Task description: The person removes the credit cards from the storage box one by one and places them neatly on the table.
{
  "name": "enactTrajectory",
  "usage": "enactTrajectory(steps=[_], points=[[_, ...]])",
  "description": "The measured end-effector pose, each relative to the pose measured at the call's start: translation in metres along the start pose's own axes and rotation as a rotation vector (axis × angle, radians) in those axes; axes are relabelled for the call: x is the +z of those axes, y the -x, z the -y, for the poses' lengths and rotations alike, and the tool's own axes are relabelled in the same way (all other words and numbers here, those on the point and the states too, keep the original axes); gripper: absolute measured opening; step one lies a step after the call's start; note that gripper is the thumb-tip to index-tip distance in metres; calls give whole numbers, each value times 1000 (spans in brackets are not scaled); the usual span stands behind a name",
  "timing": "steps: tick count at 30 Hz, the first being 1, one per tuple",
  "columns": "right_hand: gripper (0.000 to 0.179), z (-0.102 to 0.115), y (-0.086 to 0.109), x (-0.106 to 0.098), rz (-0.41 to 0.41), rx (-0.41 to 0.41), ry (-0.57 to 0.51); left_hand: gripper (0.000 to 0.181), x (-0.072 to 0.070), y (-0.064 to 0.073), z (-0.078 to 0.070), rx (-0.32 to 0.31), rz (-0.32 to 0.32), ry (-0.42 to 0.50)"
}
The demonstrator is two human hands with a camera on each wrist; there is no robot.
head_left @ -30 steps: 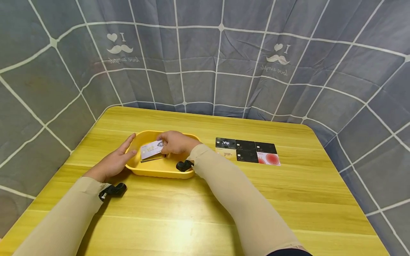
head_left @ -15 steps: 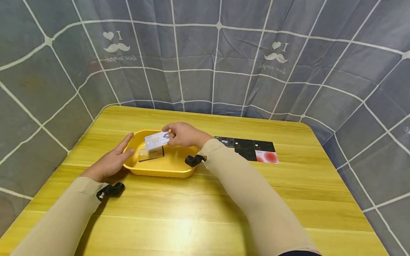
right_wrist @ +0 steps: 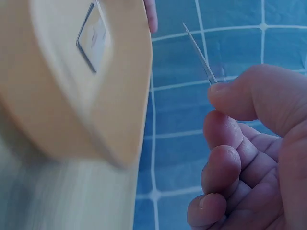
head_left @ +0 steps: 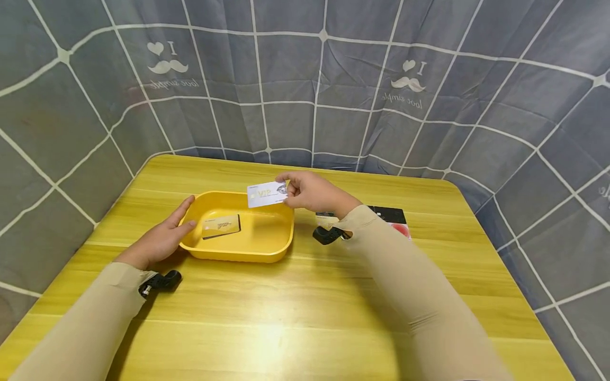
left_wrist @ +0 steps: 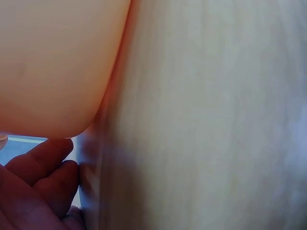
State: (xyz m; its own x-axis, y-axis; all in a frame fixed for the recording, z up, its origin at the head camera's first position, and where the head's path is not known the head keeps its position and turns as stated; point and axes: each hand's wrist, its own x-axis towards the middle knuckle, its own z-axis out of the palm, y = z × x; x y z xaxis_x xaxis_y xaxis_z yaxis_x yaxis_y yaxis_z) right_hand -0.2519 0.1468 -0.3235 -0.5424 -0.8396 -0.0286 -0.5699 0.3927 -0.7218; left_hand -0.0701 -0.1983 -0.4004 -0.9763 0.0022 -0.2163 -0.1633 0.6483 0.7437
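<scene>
My right hand (head_left: 314,193) pinches a white VIP card (head_left: 265,194) between thumb and fingers, above the far right part of a yellow plastic tray (head_left: 238,257). The right wrist view shows this card (right_wrist: 199,52) edge-on. In the tray's left part lies a gold card (head_left: 221,224), with a dark card's edge showing beneath it. My left hand (head_left: 159,241) rests against the tray's left end, fingers extended along the outside and thumb at the rim. Its fingers (left_wrist: 57,182) appear beside the tray's corner in the left wrist view.
Right of the tray, cards lie in rows on the wooden table (head_left: 305,312); my right forearm hides most of them. A black card (head_left: 392,215) and a red-and-white card (head_left: 401,229) still show. A grey checked curtain (head_left: 295,79) hangs behind the table.
My right hand has lifted the white VIP card off the cards in the tray and carried it up and to the right, exposing the gold card. The left hand stays at the tray.
</scene>
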Motion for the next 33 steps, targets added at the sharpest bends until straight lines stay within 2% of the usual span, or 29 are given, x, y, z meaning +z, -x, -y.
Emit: enactTrajectory(steps=[7, 12, 22, 28, 33], points=[[56, -25, 38, -21, -63, 16, 64, 75, -1, -2, 1, -4, 6, -1], [54, -42, 61, -27, -67, 32, 71, 75, -1, -2, 0, 3, 5, 4], [52, -63, 99, -25, -48, 117, 109, 75, 0, -2, 0, 0, 26, 65], [51, -81, 113, -18, -29, 157, 88, 75, 0, -1, -2, 3, 16, 39], [50, -90, 121, -11, -3, 178, 126, 75, 0, -1, -4, -4, 16, 23]])
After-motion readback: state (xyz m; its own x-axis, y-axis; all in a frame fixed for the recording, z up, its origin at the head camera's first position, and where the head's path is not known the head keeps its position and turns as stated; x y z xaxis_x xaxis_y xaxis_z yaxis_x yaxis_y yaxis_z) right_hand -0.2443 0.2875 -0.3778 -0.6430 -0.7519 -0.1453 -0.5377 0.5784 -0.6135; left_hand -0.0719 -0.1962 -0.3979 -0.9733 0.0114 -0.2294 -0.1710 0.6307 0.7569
